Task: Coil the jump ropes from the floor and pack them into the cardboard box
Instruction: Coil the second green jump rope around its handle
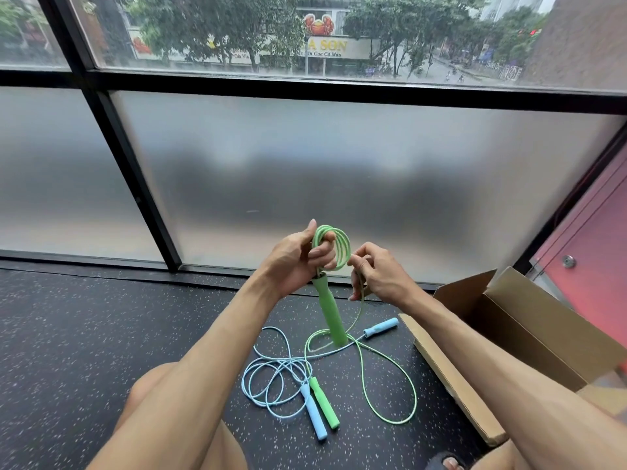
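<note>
Rope (330, 310) in green, partly coiled
coils (343, 247) are gripped by the left hand (295, 261), loose end is pinched by the right hand (380, 274)

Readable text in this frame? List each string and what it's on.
"A SON": big yellow letters on the shop sign across the street; the start is hidden by foliage.
"Cua Cà Mau": small line beneath, same sign; the words before it are blurred.
Lower banner to its left: too blurred.
Wall graffiti, far right: unreadable.
Cardboard box, jump rope handles: no print visible.
</note>
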Action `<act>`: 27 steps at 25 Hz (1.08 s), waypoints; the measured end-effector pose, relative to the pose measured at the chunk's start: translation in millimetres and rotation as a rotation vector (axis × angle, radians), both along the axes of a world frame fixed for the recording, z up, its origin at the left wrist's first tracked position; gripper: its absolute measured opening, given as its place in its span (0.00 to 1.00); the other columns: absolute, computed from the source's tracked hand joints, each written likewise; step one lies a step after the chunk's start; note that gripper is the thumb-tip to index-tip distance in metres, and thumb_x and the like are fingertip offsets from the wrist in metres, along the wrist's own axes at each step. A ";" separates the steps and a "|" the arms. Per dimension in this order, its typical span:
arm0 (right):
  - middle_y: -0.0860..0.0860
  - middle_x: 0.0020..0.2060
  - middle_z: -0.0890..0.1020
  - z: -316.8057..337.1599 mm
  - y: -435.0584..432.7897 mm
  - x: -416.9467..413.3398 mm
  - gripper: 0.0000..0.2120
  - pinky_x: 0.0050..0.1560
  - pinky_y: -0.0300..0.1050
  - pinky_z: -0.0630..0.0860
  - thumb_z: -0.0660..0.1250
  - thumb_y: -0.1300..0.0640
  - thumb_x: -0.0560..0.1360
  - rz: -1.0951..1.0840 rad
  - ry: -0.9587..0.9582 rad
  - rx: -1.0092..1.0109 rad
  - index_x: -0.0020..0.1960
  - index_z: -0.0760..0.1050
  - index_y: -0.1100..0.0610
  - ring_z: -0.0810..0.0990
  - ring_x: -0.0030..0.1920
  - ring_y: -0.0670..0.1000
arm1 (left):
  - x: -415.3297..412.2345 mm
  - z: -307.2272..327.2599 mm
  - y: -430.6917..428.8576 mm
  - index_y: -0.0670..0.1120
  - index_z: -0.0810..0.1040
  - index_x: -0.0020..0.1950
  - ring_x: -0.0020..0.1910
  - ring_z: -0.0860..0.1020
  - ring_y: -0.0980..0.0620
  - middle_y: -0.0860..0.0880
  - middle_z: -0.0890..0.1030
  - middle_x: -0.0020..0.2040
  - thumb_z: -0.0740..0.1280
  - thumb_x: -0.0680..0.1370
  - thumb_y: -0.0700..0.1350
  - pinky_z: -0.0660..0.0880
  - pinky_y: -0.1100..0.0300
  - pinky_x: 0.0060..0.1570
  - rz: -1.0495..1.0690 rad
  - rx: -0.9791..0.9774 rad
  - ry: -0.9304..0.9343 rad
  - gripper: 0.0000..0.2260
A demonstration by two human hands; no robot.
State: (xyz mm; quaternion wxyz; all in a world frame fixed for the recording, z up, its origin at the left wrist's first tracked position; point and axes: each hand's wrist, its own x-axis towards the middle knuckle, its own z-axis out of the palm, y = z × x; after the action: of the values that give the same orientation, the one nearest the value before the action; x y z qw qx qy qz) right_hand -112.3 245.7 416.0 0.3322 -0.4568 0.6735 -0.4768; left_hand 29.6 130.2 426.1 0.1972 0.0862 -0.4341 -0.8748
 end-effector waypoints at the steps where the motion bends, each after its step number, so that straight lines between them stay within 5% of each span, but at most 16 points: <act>1: 0.63 0.32 0.77 -1.1 0.7 1.1 0.05 0.28 0.54 0.81 0.58 0.62 0.83 0.024 -0.030 0.059 0.51 0.67 0.64 0.77 0.28 0.59 | -1.3 0.2 -0.8 0.38 0.74 0.49 0.27 0.61 0.53 0.50 0.64 0.29 0.50 0.85 0.51 0.68 0.58 0.37 0.066 0.034 0.036 0.20; 7: 0.65 0.38 0.81 -4.6 9.9 6.9 0.08 0.35 0.54 0.83 0.62 0.61 0.82 0.200 -0.022 0.338 0.57 0.67 0.66 0.82 0.34 0.62 | -0.5 -4.6 -16.4 0.37 0.74 0.54 0.33 0.76 0.48 0.46 0.74 0.35 0.52 0.86 0.44 0.75 0.55 0.45 0.583 0.000 0.019 0.14; 12: 0.59 0.35 0.81 0.1 9.8 12.0 0.07 0.29 0.45 0.74 0.68 0.61 0.79 0.286 0.104 0.299 0.51 0.72 0.64 0.77 0.30 0.53 | -2.2 -13.9 -18.7 0.38 0.74 0.51 0.28 0.77 0.51 0.46 0.76 0.32 0.53 0.86 0.42 0.77 0.60 0.34 0.890 -0.545 -0.328 0.13; 15: 0.53 0.32 0.79 2.6 6.3 9.9 0.07 0.29 0.40 0.71 0.69 0.59 0.78 0.244 0.213 0.153 0.47 0.77 0.63 0.74 0.28 0.46 | -2.0 -19.6 -20.9 0.39 0.74 0.48 0.25 0.77 0.52 0.46 0.77 0.30 0.55 0.85 0.41 0.77 0.56 0.32 0.778 -0.802 -0.501 0.11; 19: 0.49 0.32 0.79 9.4 7.5 4.7 0.06 0.33 0.36 0.71 0.69 0.58 0.78 0.139 0.292 -0.026 0.45 0.80 0.60 0.74 0.30 0.42 | -2.6 -21.7 -13.5 0.39 0.76 0.47 0.22 0.73 0.56 0.46 0.75 0.29 0.56 0.84 0.40 0.72 0.59 0.30 0.351 -0.924 -0.681 0.12; 23: 0.45 0.30 0.77 6.3 6.0 -5.2 0.07 0.33 0.38 0.69 0.69 0.57 0.78 0.019 0.353 -0.135 0.43 0.79 0.58 0.71 0.29 0.43 | -1.2 -14.1 3.7 0.37 0.78 0.49 0.26 0.69 0.51 0.46 0.70 0.28 0.51 0.86 0.47 0.71 0.62 0.29 -0.025 -0.769 -0.590 0.20; 27: 0.51 0.30 0.77 3.3 4.7 -8.9 0.11 0.31 0.46 0.73 0.70 0.53 0.77 -0.059 0.346 -0.154 0.42 0.75 0.59 0.72 0.28 0.48 | -0.3 -9.0 4.9 0.42 0.75 0.38 0.23 0.57 0.53 0.49 0.59 0.24 0.53 0.85 0.56 0.58 0.57 0.28 -0.079 -0.524 -0.395 0.24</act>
State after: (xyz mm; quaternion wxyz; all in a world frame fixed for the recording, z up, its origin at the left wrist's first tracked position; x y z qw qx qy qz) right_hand -121.3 250.4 419.3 0.1613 -0.5360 0.6952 -0.4510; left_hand 29.3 135.2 417.1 0.0907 0.1838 -0.6774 -0.7065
